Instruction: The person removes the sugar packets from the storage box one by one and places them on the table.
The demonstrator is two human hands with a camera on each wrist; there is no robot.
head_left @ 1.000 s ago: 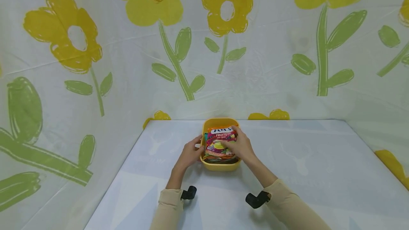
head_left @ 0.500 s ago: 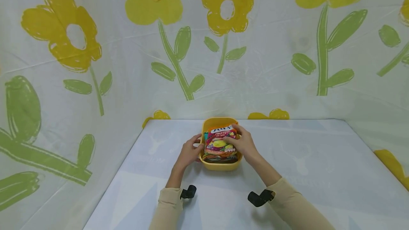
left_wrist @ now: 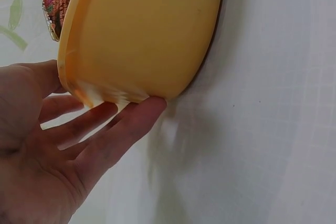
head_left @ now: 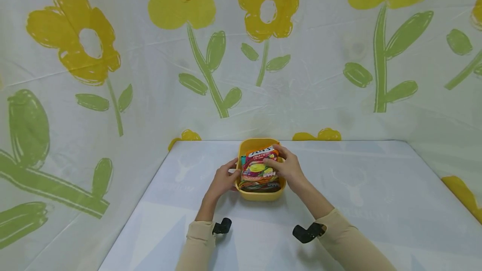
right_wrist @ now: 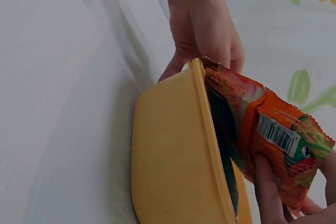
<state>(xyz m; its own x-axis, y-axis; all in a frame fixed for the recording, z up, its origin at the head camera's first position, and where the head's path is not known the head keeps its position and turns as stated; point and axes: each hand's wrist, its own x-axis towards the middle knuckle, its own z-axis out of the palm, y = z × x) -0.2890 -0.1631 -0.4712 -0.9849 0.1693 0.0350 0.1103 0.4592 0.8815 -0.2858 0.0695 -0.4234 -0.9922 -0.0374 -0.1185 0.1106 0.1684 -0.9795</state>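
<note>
A yellow plastic tub (head_left: pixel 261 196) stands near the table's far edge. My left hand (head_left: pixel 224 180) grips its left side; in the left wrist view the thumb lies at the rim and the fingers press the outer wall (left_wrist: pixel 142 30). A red and purple bag of Fox's Fruits candy (head_left: pixel 258 167) sits tilted in the tub's opening. Its right side is pinched by my right hand (head_left: pixel 290 170), thumb on the front. The right wrist view shows the bag's orange back with a barcode (right_wrist: pixel 278 134), leaning out over the rim. Other packaging lies beneath, mostly hidden.
The white table (head_left: pixel 361 191) stretches out on both sides of the tub. Behind it hangs a pale cloth (head_left: pixel 320 95) printed with yellow flowers. Black camera mounts (head_left: pixel 308 233) sit on both wrists, below beige sleeves.
My right hand has shifted slightly right, and the candy bag has tilted, its upper right corner rising. My left hand stays on the tub, which has hardly moved.
</note>
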